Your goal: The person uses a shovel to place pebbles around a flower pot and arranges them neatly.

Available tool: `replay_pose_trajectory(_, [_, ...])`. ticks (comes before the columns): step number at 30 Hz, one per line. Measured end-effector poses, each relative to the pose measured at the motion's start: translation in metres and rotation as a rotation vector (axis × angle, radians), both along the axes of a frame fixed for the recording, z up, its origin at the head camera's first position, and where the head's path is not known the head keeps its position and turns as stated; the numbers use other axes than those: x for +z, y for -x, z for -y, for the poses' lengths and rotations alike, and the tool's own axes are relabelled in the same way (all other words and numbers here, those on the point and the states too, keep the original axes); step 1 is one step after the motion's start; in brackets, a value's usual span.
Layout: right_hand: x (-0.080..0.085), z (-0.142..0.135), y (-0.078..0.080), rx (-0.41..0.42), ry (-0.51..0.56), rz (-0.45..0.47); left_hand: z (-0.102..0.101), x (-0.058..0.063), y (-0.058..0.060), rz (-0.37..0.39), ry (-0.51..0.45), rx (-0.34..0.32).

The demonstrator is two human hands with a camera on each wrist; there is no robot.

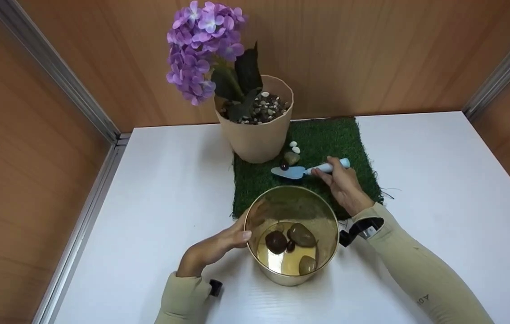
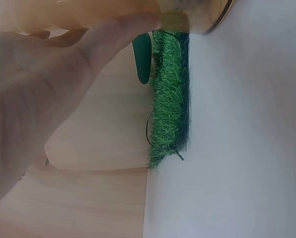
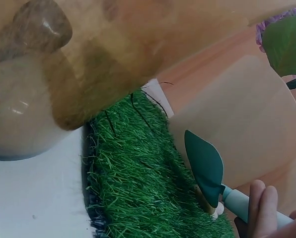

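Note:
A light blue toy trowel [image 1: 288,173] is held over the green turf mat by my right hand [image 1: 345,186], whose fingers wrap its handle. In the right wrist view its blade [image 3: 205,166] looks teal, close to the flowerpot. One small dark pebble [image 1: 284,165] overlaps the blade's upper edge in the head view. My left hand [image 1: 221,245] holds the side of a clear amber bucket [image 1: 291,280], thumb at the rim and fingers behind the wall. Inside lie a dark brown stone [image 1: 276,242], a grey-brown stone [image 1: 301,235] and several others.
A beige flowerpot [image 1: 255,141] with purple flowers [image 1: 203,45] stands on the turf mat [image 1: 327,135] at the back. Beside it lie two white pebbles [image 1: 296,150] and a greyish stone [image 1: 291,157]. Wooden panels [image 1: 372,54] wall in the white table [image 1: 160,189].

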State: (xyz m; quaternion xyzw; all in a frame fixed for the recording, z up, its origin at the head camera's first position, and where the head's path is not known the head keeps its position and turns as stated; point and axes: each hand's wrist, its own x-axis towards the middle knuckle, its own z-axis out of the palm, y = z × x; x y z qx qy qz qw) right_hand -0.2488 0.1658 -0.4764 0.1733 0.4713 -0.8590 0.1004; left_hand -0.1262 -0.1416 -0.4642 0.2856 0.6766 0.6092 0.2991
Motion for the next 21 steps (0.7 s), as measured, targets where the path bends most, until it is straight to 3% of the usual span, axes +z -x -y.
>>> replay_pose_trajectory(10, [0.007,-0.012,-0.005,0.012,0.081,0.028,-0.002,-0.001,0.000,-0.025,-0.052,-0.027])
replay_pose_trajectory(21, [0.038,-0.046,-0.039,0.126,0.093,-0.101,0.000,0.000,-0.001,-0.003,-0.014,-0.005])
